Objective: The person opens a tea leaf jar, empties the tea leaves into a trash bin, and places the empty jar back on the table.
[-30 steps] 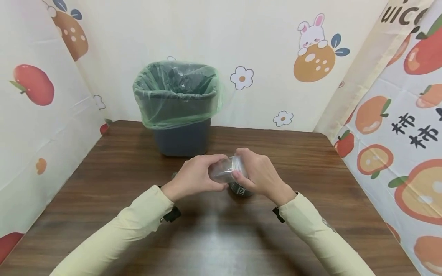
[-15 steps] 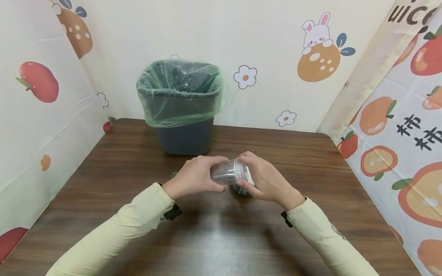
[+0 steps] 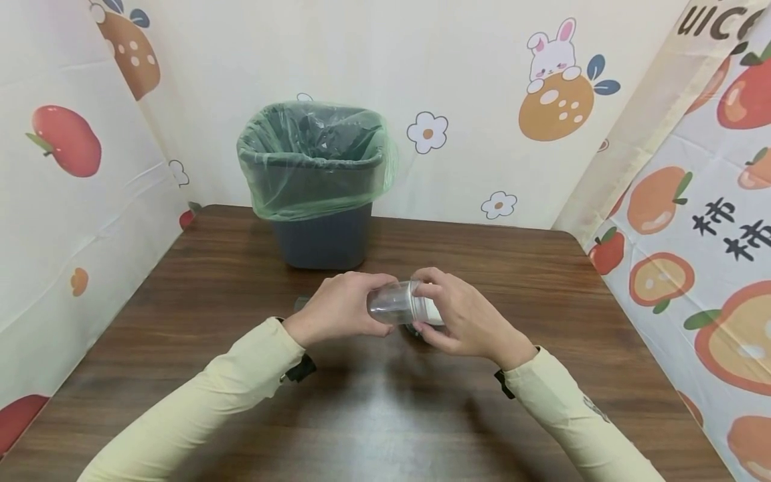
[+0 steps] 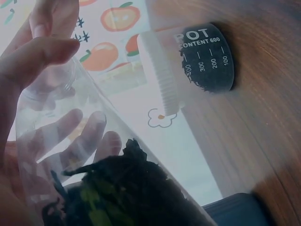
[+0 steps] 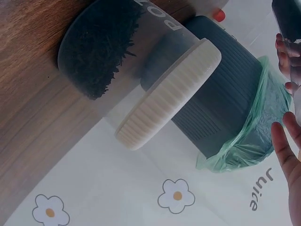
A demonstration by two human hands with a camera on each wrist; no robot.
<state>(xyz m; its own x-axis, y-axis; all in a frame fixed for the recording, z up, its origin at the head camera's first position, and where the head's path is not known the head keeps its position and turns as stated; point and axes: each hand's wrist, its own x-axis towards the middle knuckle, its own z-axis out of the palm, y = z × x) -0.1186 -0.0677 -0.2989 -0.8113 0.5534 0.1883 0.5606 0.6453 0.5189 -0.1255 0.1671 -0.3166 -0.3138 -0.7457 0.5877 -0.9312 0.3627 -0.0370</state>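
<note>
My left hand (image 3: 340, 304) grips a clear plastic jar (image 3: 391, 304) that lies nearly level above the table, its neck end to the right. Through its wall in the left wrist view, dark dried leaves (image 4: 127, 193) show at the base end. The right hand (image 3: 464, 314) has its thumb and fingers around the neck end, thumb below and index finger above. Behind that hand stands a second clear pot (image 4: 204, 59) with a ribbed white lid (image 5: 169, 94) and dark shreds (image 5: 99, 47) inside. In the head view the hands mostly hide this pot.
A dark bin (image 3: 325, 234) with a green plastic liner (image 3: 313, 194) stands at the back left of the brown wooden table (image 3: 241, 402). Behind and beside the table hang printed sheets (image 3: 458, 53) with fruit and flowers. Clear plastic (image 3: 301, 303) shows just left of the left hand.
The right hand's fingers have shifted around the jar's neck end, uncovering more of the white lid behind. The left hand keeps its grip, and the jar lies a little more level.
</note>
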